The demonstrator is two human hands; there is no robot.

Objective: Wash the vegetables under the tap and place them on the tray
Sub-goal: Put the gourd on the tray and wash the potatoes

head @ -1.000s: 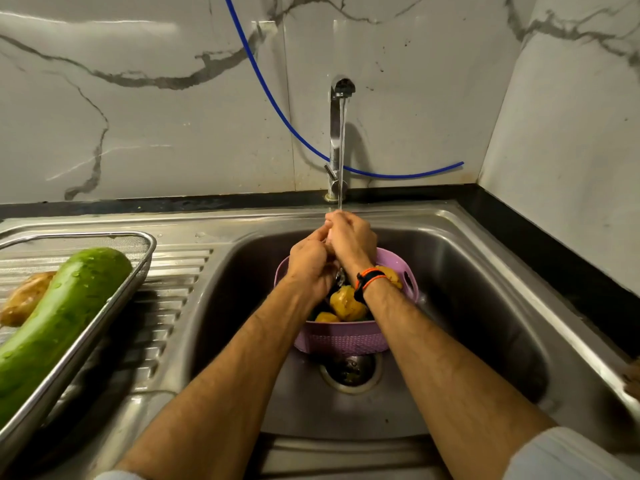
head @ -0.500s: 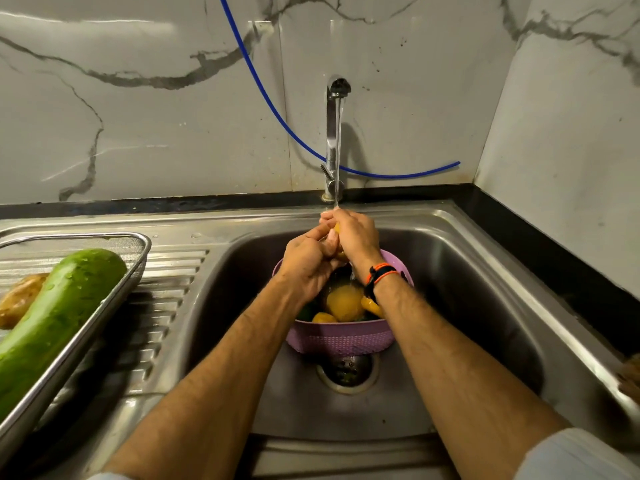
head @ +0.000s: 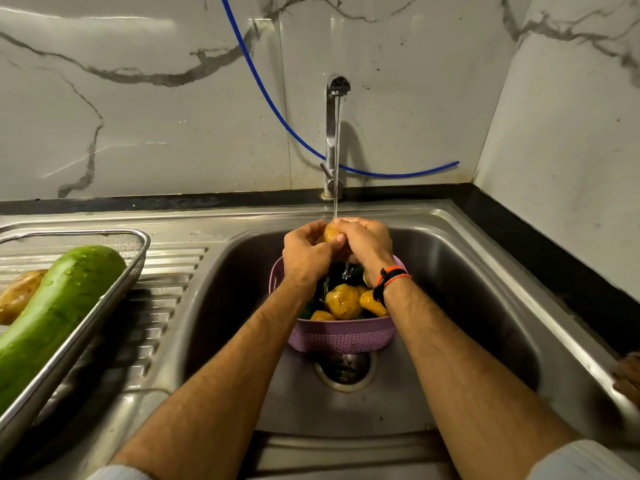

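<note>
Water runs from the steel tap (head: 334,133) onto a yellowish potato (head: 330,233). My left hand (head: 304,258) and my right hand (head: 367,247) both grip that potato from either side, above a purple basket (head: 341,336) in the sink (head: 485,306). The basket holds several more yellow potatoes (head: 343,301) and some dark green vegetables. On the left drainboard stands a steel mesh tray (head: 104,299) with a long wet green gourd (head: 59,317) and a brown potato (head: 17,294) lying in it.
The sink drain (head: 344,370) lies just in front of the basket. A blue hose (head: 277,112) hangs along the marble wall behind the tap. The ribbed drainboard (head: 166,292) lies between tray and sink. A black counter edge runs along the right side.
Both hands have risen slightly nearer the tap's stream and turned the potato, so more of it shows between the fingers. The tray and basket have stayed put.
</note>
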